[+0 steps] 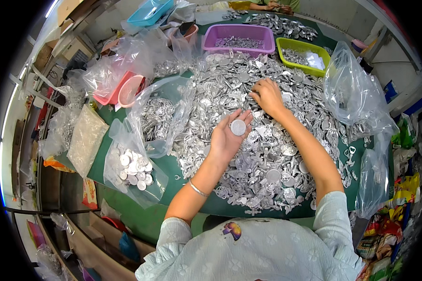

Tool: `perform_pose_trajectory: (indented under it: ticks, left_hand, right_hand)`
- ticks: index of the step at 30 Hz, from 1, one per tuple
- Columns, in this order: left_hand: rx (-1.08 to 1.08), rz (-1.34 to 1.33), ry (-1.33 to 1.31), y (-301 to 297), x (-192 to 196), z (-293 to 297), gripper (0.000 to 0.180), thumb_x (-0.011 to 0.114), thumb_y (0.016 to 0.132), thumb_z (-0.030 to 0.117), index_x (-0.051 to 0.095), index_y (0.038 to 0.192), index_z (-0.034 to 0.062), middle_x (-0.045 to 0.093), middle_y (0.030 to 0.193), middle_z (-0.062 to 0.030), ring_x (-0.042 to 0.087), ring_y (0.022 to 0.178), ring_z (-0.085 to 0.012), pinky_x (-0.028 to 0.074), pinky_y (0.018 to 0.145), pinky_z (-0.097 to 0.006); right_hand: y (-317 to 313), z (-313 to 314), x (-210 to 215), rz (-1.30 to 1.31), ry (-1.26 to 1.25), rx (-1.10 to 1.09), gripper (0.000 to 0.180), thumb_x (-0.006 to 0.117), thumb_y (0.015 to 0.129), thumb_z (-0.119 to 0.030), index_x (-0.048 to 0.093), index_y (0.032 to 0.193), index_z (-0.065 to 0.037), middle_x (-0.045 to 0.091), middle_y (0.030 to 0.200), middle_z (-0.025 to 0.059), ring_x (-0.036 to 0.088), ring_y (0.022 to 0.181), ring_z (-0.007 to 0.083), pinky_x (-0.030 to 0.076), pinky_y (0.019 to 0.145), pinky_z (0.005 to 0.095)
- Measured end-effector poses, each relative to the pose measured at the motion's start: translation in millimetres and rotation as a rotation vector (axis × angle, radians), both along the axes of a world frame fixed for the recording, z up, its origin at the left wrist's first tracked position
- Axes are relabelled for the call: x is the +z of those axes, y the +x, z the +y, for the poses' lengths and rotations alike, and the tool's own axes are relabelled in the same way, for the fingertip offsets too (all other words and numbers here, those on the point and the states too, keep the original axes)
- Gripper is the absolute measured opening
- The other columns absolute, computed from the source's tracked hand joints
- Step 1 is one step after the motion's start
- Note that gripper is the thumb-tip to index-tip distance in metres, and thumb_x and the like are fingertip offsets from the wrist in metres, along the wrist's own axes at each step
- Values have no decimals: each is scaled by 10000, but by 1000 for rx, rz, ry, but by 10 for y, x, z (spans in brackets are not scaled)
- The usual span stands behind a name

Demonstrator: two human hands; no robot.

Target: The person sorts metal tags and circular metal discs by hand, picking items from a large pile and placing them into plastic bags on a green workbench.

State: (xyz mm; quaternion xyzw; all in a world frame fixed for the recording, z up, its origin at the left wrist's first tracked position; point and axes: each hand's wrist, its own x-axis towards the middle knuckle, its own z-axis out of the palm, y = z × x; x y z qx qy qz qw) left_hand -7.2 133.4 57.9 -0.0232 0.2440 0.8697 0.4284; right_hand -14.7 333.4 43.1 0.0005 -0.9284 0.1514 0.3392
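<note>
The left hand (227, 136) lies palm up, fingers loosely open, with a round silver disc (238, 127) resting on its fingertips. Just beyond it, the right hand (267, 96) presses palm down into the heap (267, 159) of metal pieces, fingers curled, perhaps pinching one.

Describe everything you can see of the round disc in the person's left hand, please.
The round disc is flat, dull silver-grey and looks like cast metal, with a slightly raised rim. It lies face up on the fingers of the open left hand, palm upward, above the big pile of silver metal pieces. Nothing else touches it.
</note>
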Motion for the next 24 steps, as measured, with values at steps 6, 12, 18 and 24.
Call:
perform_pose_trajectory:
  ticks: [6, 12, 18, 24]
  left_hand:
    - [-18, -65, 90, -26, -8, -89, 480, 249, 962, 293, 300, 1283, -60, 377, 1326, -211, 392, 1215, -337, 335, 1005, -457]
    - [-69, -58, 114, 59, -52, -61, 515, 280, 957, 336, 327, 1266, -74, 437, 1260, -218, 428, 1181, -332, 316, 1024, -479]
    - [-21, -78, 85, 54, -31, -168, 449, 331, 891, 131, 314, 1290, -75, 416, 1275, -234, 419, 1194, -325, 314, 1029, -487]
    - [-3, 213, -65, 154, -87, -132, 439, 410, 872, 25, 310, 1283, -93, 391, 1284, -267, 454, 1162, -323, 379, 995, -447]
  right_hand:
    - [220, -187, 267, -235, -777, 71, 171, 595, 797, -153, 636, 755, 8, 571, 694, 95, 541, 757, 174, 420, 694, 305]
    - [551, -407, 312, -482, -952, 345, 197, 604, 817, -168, 619, 792, 27, 572, 830, 59, 530, 759, 136, 422, 707, 278]
    - [681, -317, 380, -514, -1041, 259, 219, 582, 838, -191, 627, 826, 23, 582, 762, 35, 503, 698, 89, 402, 644, 245]
    - [856, -336, 252, -344, -519, 233, 185, 634, 782, -161, 584, 734, 11, 553, 750, 107, 512, 777, 249, 406, 722, 341]
